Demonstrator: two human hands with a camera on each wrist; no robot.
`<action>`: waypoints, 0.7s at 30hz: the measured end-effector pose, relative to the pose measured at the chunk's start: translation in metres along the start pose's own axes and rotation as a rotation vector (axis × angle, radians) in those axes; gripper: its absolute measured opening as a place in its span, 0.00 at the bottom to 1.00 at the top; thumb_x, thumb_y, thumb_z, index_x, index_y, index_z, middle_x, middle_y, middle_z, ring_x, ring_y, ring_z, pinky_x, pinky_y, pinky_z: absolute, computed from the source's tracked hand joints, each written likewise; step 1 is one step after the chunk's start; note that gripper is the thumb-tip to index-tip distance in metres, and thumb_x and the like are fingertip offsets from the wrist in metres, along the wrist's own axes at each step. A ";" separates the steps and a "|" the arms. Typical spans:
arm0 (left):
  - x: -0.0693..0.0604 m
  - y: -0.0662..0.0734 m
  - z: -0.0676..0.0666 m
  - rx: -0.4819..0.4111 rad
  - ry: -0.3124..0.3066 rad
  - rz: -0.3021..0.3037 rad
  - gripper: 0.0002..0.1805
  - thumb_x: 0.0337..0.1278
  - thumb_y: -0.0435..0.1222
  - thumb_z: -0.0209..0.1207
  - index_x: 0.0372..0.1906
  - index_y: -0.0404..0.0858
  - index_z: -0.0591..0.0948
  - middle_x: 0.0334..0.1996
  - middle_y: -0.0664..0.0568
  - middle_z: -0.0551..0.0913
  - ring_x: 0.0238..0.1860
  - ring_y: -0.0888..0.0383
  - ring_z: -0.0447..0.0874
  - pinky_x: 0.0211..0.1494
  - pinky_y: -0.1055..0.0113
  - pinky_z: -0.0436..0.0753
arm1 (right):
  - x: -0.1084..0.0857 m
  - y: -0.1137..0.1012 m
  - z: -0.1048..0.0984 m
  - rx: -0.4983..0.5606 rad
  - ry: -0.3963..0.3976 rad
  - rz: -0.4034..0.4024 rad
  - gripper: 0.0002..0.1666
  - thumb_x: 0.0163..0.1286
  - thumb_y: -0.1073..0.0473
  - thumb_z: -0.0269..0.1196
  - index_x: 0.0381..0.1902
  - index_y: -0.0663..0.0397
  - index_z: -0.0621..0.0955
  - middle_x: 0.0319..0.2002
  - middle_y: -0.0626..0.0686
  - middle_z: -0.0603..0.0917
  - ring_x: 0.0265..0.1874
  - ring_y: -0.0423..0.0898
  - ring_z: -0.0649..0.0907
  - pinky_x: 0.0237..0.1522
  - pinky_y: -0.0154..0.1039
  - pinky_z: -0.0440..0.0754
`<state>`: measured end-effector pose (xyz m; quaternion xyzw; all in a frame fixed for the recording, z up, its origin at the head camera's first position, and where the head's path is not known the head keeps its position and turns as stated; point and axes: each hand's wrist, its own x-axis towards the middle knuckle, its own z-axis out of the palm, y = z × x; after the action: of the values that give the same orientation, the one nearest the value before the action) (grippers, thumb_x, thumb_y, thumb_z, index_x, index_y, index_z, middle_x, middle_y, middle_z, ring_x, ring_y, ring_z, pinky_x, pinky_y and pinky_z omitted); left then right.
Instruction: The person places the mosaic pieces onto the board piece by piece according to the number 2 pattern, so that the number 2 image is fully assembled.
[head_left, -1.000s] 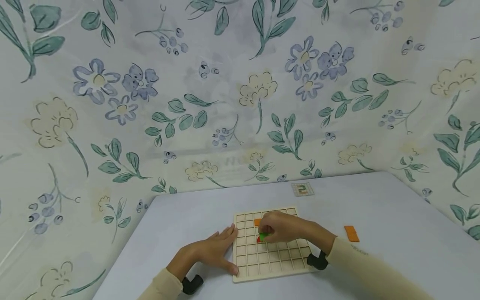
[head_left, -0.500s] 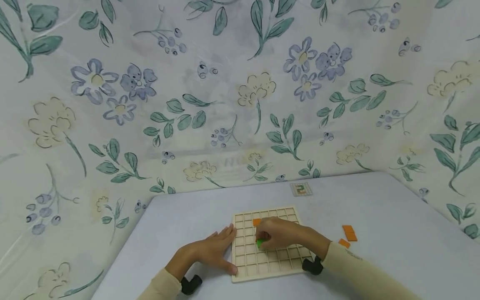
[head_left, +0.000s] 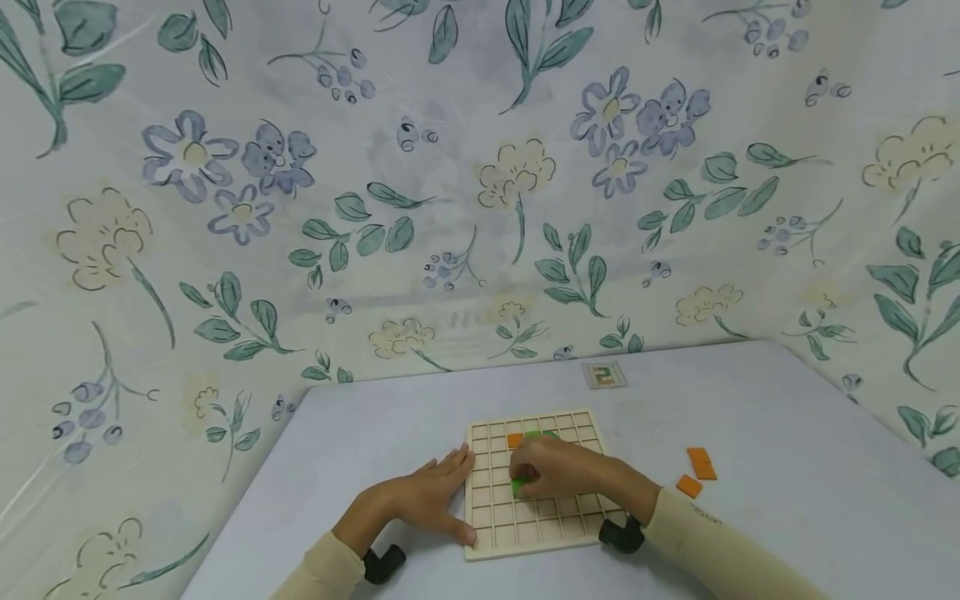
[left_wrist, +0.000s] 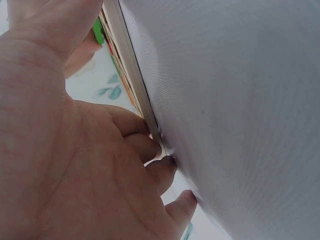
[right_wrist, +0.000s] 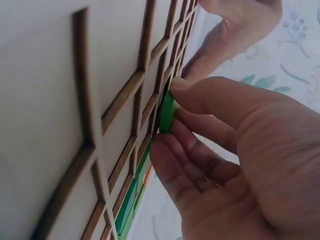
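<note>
A pale wooden grid board (head_left: 495, 533) lies on the table in the head view. My left hand (head_left: 420, 500) rests along its left edge, fingers stretched out against the side and thumb near the front corner. Over the board's middle, my right hand (head_left: 558, 468) pinches a green tile (right_wrist: 168, 114) between thumb and fingers. In the right wrist view that tile stands tilted at a cell of the grid. An orange tile (head_left: 514, 440) sits in an upper cell, with a light green tile (head_left: 532, 434) and a darker green tile (head_left: 551, 434) beside it. Cells under my right hand are hidden.
Right of the board, loose orange tiles (head_left: 701, 464) lie touching, with a separate orange tile (head_left: 689, 486) close to my right sleeve. Farther back is a small card (head_left: 604, 375) marked with a 2-like figure. A flowered curtain (head_left: 465, 250) hangs behind the table.
My right hand has shifted slightly toward the board's front with the green tile. Green tiles behind it and a loose orange tile by the sleeve have come into view. My left hand stays put.
</note>
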<state>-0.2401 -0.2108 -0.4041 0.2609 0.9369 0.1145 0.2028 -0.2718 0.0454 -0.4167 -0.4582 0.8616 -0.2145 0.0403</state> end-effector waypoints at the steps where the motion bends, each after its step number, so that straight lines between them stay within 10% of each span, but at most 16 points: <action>1: 0.000 0.000 0.000 -0.002 -0.001 0.000 0.66 0.46 0.64 0.68 0.80 0.33 0.49 0.81 0.39 0.43 0.82 0.44 0.42 0.81 0.43 0.49 | 0.000 0.000 0.000 -0.002 -0.003 -0.002 0.04 0.65 0.60 0.70 0.38 0.50 0.86 0.33 0.39 0.80 0.32 0.30 0.74 0.38 0.23 0.78; 21: 0.000 0.000 0.000 -0.009 0.002 -0.006 0.67 0.45 0.65 0.69 0.80 0.33 0.49 0.81 0.39 0.44 0.82 0.43 0.42 0.81 0.43 0.49 | -0.002 -0.002 -0.002 0.041 -0.021 0.018 0.07 0.62 0.58 0.72 0.38 0.50 0.87 0.31 0.37 0.79 0.30 0.29 0.74 0.37 0.23 0.78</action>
<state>-0.2403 -0.2108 -0.4043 0.2572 0.9373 0.1185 0.2033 -0.2692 0.0470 -0.4146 -0.4515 0.8608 -0.2269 0.0608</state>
